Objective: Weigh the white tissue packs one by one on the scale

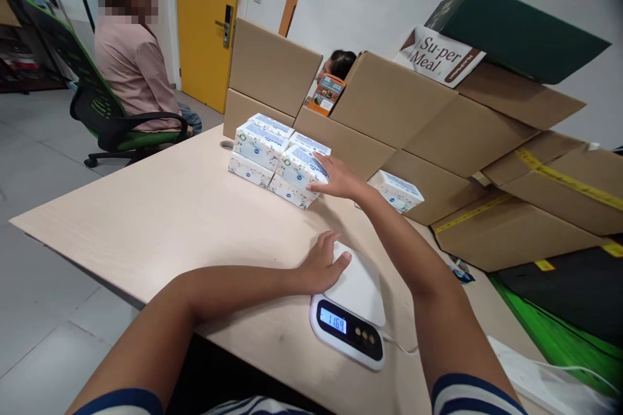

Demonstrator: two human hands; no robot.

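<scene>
On the table (170, 220), boxes (257, 144) stand closely stacked, likely for stability. The left hand (320, 266), half open, rests on the scale (363, 285), holding nothing, perhaps for support. The right hand (338, 176), spread at the boxes' right end, perhaps steadies them; its grip is unclear.
</scene>
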